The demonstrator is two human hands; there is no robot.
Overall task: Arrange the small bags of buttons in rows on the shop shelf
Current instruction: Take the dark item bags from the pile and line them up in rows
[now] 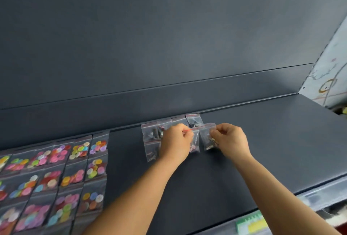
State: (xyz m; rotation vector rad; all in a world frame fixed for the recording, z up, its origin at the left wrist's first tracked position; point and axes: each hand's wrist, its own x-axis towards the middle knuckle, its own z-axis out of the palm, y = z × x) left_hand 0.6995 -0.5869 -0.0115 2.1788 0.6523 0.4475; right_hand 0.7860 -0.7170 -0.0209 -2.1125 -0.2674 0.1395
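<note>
Small clear zip bags of dark metal buttons (151,135) lie in short rows at the back middle of the dark shelf (262,140). My left hand (175,143) rests over them and pinches the red-striped top of one bag (195,143). My right hand (231,140) pinches another small bag of dark buttons (206,139), held just right of the group. Both bags sit close together between my two hands. Part of the group is hidden under my left hand.
Several rows of bags with bright coloured buttons (56,176) cover the shelf's left part. A dark back panel (169,46) rises behind. The shelf's front edge carries a label strip (251,223). A pale wall with drawings (330,80) stands at the right.
</note>
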